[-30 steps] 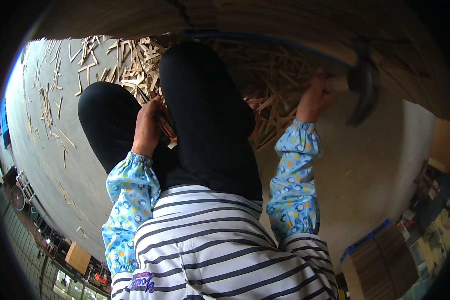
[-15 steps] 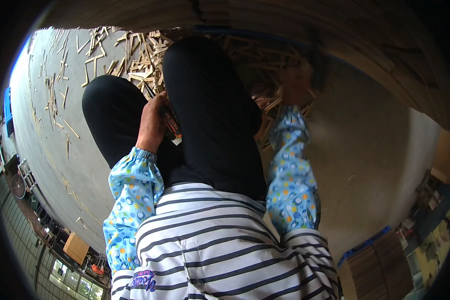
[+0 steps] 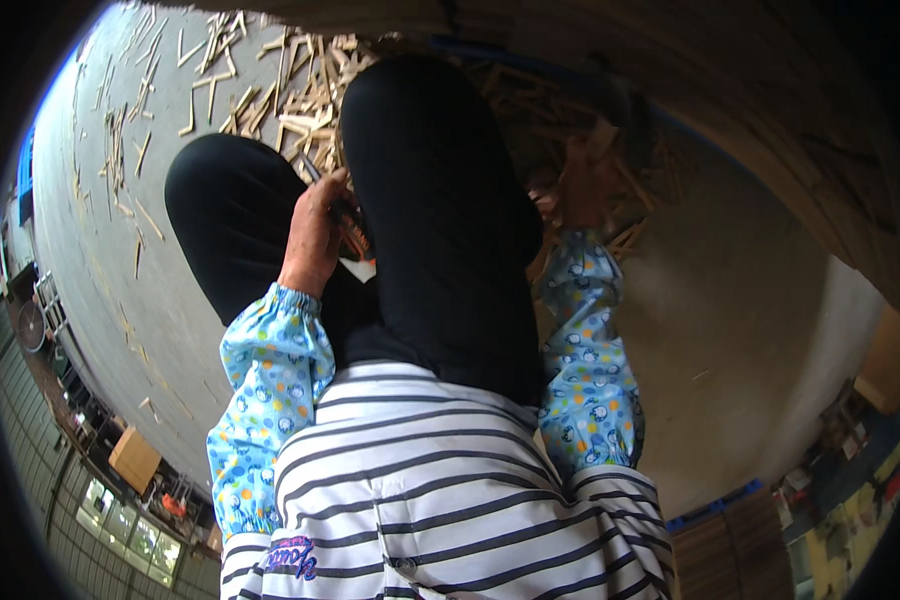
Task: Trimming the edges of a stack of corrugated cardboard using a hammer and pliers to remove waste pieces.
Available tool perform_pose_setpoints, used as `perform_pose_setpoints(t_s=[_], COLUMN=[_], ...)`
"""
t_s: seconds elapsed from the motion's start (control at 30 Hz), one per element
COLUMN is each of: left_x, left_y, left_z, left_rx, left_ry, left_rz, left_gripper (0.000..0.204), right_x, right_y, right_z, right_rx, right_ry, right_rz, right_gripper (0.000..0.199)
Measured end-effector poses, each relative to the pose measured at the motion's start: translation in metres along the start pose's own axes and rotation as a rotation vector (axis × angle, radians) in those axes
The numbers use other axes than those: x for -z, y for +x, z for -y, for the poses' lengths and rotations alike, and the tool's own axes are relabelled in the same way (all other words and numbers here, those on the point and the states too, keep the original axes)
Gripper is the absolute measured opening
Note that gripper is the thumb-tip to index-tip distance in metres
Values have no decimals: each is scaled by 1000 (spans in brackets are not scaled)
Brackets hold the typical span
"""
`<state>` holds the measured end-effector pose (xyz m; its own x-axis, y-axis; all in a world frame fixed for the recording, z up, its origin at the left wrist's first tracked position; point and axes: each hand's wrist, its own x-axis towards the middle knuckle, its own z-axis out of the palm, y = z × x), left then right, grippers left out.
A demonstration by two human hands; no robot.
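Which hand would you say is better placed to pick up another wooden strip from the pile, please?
Probably the right hand: it is already down among the wooden strips beside the right knee, seemingly touching them. The left hand rests between the legs, gripping a small dark tool.

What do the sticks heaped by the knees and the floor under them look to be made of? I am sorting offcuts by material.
The sticks look like raw, unfinished wood: pale tan, matt, thin straight slats with splintery ends. The floor looks like bare concrete: flat grey, dull, seamless, though paint or a coating cannot be ruled out. What the left hand holds is too hidden to judge.
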<state>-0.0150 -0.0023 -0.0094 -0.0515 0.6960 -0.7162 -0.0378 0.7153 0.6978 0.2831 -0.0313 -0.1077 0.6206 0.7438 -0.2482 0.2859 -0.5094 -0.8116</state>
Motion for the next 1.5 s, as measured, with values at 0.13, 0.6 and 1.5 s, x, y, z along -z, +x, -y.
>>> perform_pose_setpoints(t_s=[0.13, 0.6, 1.5], left_x=[-14, -3, -4], left_y=[-11, -1, -16], left_z=[-11, -1, -7], left_rx=[-6, 2, 27], left_ry=[-73, -46, 60], left_rz=[-54, -46, -94], left_gripper=[27, 26, 31], right_x=[-3, -48, -47], right_y=[3, 50, 29], right_z=[6, -76, -131], right_rx=[-15, 666, 769], right_ry=[320, -337, -616], right_rz=[4, -192, -98], right_gripper=[49, 35, 37])
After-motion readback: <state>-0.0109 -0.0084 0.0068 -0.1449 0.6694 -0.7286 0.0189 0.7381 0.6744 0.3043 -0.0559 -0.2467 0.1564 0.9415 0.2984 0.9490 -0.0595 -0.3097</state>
